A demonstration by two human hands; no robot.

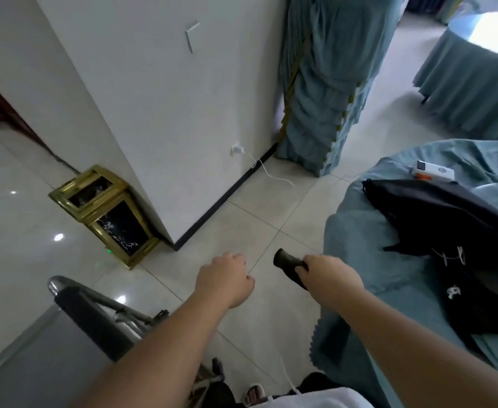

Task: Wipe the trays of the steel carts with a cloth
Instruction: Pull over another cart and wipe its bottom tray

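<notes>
Both arms out, right hand (pixel 327 273) gripping cloth (pixel 289 265)

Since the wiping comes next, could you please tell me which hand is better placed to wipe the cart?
Probably the right hand: it already grips the dark rolled cloth. The left hand holds nothing, though it is nearer the cart.

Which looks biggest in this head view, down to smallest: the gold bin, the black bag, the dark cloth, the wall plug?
1. Black bag, though it lies nearer the camera.
2. Gold bin.
3. Dark cloth gripped by the right hand, partly hidden.
4. Wall plug.
</notes>
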